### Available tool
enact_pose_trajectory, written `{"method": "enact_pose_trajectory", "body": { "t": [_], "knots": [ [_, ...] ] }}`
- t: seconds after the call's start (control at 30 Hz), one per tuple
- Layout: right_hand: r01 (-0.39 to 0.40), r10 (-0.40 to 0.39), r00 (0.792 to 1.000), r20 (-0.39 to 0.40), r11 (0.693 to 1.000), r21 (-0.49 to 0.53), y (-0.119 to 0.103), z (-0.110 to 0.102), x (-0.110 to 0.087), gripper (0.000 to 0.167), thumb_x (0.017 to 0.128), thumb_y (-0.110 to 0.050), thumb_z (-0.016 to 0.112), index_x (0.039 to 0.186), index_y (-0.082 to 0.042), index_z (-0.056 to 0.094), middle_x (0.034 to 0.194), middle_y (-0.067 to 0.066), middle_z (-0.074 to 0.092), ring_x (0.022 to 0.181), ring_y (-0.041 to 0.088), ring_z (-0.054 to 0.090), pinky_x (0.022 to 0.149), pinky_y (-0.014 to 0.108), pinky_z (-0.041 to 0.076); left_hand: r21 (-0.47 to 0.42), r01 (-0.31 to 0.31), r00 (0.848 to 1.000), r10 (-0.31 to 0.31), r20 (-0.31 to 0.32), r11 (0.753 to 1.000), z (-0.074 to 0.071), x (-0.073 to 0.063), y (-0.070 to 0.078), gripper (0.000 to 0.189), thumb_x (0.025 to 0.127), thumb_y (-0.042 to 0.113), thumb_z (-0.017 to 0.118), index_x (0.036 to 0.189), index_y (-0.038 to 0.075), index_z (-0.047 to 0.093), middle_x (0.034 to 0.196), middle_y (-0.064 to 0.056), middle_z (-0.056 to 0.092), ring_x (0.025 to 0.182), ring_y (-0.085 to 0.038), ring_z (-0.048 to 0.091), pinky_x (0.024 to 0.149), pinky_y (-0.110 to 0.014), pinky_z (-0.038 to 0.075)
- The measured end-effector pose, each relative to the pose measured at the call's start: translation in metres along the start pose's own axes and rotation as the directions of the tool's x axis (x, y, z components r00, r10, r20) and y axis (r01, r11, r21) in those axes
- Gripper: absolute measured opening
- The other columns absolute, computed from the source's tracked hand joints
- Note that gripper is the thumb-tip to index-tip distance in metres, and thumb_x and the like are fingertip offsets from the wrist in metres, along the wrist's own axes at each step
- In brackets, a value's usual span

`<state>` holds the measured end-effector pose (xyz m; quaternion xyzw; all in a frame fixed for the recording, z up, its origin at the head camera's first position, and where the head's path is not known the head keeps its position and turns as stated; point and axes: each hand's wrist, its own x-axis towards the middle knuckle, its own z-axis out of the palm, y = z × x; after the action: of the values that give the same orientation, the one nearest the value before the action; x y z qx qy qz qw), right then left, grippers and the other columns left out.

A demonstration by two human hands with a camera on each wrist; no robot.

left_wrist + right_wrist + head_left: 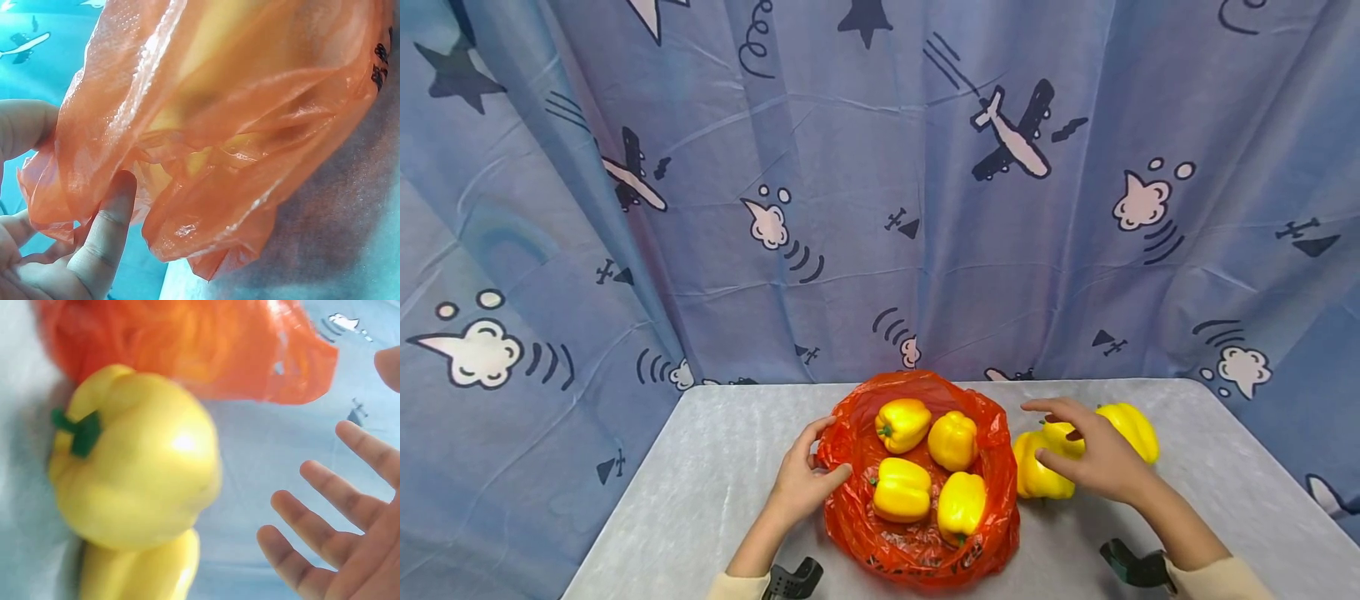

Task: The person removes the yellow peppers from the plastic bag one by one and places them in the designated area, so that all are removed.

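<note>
A red plastic bag [917,567] stands with its mouth spread wide, and several yellow bell peppers [902,490] lie inside it. At the bag's left rim, my left hand [801,482] pinches the thin plastic between thumb and fingers, as the left wrist view shows up close. My right hand [1108,454] hovers over more yellow bell peppers [1037,475] just right of the bag. Its fingers are spread and hold nothing. In the right wrist view a yellow pepper [144,462] with a green stem sits apart from the fingers, beside the bag.
Everything rests on a pale grey table [700,475]. A blue patterned curtain [850,208] hangs behind the table and along both sides. One loose pepper [1135,429] is partly hidden behind the right hand.
</note>
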<state>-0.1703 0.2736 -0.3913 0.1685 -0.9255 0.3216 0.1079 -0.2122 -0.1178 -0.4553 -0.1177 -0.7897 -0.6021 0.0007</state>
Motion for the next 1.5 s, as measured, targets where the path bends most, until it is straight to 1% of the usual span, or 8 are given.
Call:
{"method": "enact_pose_trajectory", "body": {
  "t": [0.3, 0.47, 0.63, 0.83, 0.97, 1.13, 1.27, 1.5],
  "knots": [
    [0.014, -0.014, 1.0, -0.023, 1.0, 0.003, -0.022, -0.003, 0.006, 0.051, 0.083, -0.027, 0.074, 0.131, -0.021, 0.056, 0.131, 0.009, 0.057, 0.11, 0.034, 0.056, 0.082, 0.05, 0.05, 0.026, -0.009, 1.0, 0.009, 0.013, 1.0, -0.002, -0.001, -0.001, 0.066, 0.079, 0.009, 0.074, 0.138, 0.016, 0.045, 0.137, -0.018, 0.045, 0.086, -0.021, 0.067, 0.068, -0.029, 0.059],
    [0.068, -0.066, 0.997, -0.048, 0.997, 0.024, -0.031, -0.002, 0.011, 0.051, 0.082, -0.021, 0.074, 0.13, -0.021, 0.057, 0.131, 0.009, 0.057, 0.108, 0.031, 0.056, 0.081, 0.049, 0.049, 0.035, -0.021, 1.0, 0.021, 0.012, 0.999, -0.002, 0.0, -0.004, 0.067, 0.079, 0.009, 0.074, 0.139, 0.015, 0.045, 0.136, -0.019, 0.045, 0.085, -0.02, 0.067, 0.068, -0.029, 0.059],
    [0.12, -0.119, 0.991, -0.059, 0.993, 0.011, -0.041, 0.003, 0.016, 0.054, 0.08, -0.017, 0.076, 0.13, -0.021, 0.057, 0.13, 0.007, 0.057, 0.105, 0.026, 0.057, 0.079, 0.042, 0.051, 0.045, -0.01, 1.0, 0.01, 0.012, 0.999, -0.002, 0.0, -0.004, 0.066, 0.079, 0.009, 0.074, 0.138, 0.017, 0.045, 0.137, -0.017, 0.045, 0.085, -0.02, 0.067, 0.068, -0.027, 0.059],
    [0.148, -0.146, 0.987, -0.073, 0.989, 0.016, -0.058, 0.012, 0.023, 0.054, 0.079, -0.023, 0.077, 0.129, -0.022, 0.058, 0.13, 0.006, 0.058, 0.105, 0.026, 0.057, 0.078, 0.043, 0.049, 0.043, -0.006, 1.0, 0.005, 0.015, 0.999, -0.002, 0.001, -0.005, 0.067, 0.079, 0.009, 0.074, 0.139, 0.017, 0.045, 0.137, -0.017, 0.045, 0.086, -0.021, 0.067, 0.068, -0.027, 0.059],
    [0.154, -0.15, 0.986, -0.074, 0.987, 0.044, -0.069, 0.021, 0.028, 0.051, 0.08, -0.027, 0.076, 0.127, -0.023, 0.058, 0.129, 0.002, 0.059, 0.12, 0.033, 0.052, 0.082, 0.048, 0.051, 0.047, -0.006, 1.0, 0.005, 0.018, 0.999, -0.002, 0.001, -0.004, 0.067, 0.08, 0.01, 0.074, 0.139, 0.017, 0.044, 0.138, -0.017, 0.045, 0.087, -0.021, 0.067, 0.069, -0.027, 0.059],
    [0.174, -0.168, 0.983, -0.08, 0.982, 0.079, -0.079, 0.036, 0.034, 0.051, 0.079, -0.026, 0.077, 0.126, -0.028, 0.058, 0.127, -0.003, 0.06, 0.117, 0.022, 0.054, 0.089, 0.048, 0.051, 0.056, -0.01, 1.0, 0.009, 0.017, 0.998, -0.002, 0.002, -0.004, 0.067, 0.08, 0.01, 0.074, 0.139, 0.017, 0.044, 0.138, -0.017, 0.045, 0.087, -0.021, 0.067, 0.069, -0.027, 0.059],
    [0.168, -0.161, 0.985, -0.067, 0.977, 0.128, -0.086, 0.051, 0.037, 0.053, 0.077, -0.027, 0.079, 0.126, -0.029, 0.058, 0.126, -0.004, 0.061, 0.111, 0.015, 0.056, 0.089, 0.044, 0.052, 0.058, -0.012, 1.0, 0.011, 0.015, 0.998, -0.002, 0.001, -0.003, 0.067, 0.079, 0.01, 0.074, 0.139, 0.016, 0.044, 0.138, -0.017, 0.045, 0.086, -0.021, 0.067, 0.068, -0.026, 0.059],
    [0.07, -0.073, 0.997, 0.021, 0.989, 0.127, -0.096, 0.076, 0.036, 0.053, 0.077, -0.035, 0.077, 0.126, -0.029, 0.057, 0.127, -0.007, 0.059, 0.113, 0.019, 0.057, 0.086, 0.048, 0.053, 0.052, -0.011, 1.0, 0.01, 0.013, 0.999, -0.003, 0.0, -0.003, 0.067, 0.079, 0.01, 0.074, 0.139, 0.017, 0.045, 0.138, -0.017, 0.045, 0.088, -0.022, 0.068, 0.068, -0.027, 0.059]
  ]
}}
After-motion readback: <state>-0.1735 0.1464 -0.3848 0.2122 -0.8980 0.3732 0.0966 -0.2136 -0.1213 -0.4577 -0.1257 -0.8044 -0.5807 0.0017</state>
